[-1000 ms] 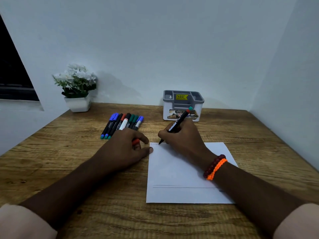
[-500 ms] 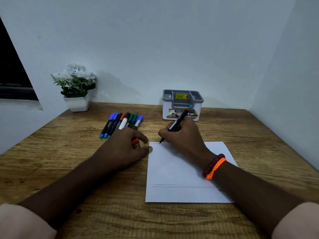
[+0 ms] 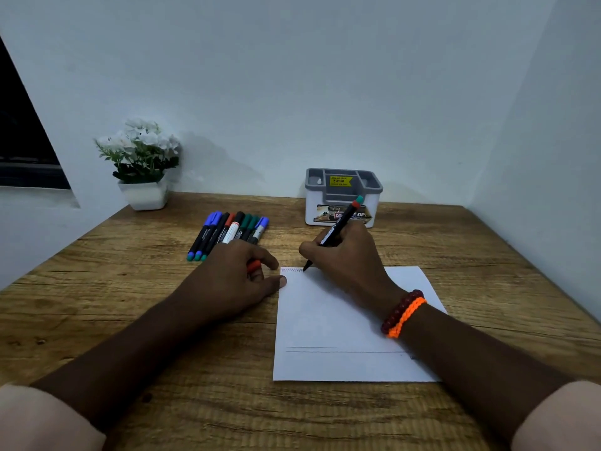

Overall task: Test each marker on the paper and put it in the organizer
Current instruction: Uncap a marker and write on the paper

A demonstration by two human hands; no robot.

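Fingers of right hand [image 3: 348,255] pinch marker [image 3: 338,224] on paper [image 3: 325,320]; left hand [image 3: 234,278] grips cap [image 3: 253,265]; wooden desk [image 3: 97,288], white walls.

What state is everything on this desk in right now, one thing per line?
Right hand: grips a marker, writing.
Marker: uncapped, tip on the paper.
Left hand: holds an orange cap.
Paper: flat, zigzag scribble at its top left.
Spare markers: capped, lying in a row.
Organizer: upright, no markers seen inside.
Flower pot: upright.
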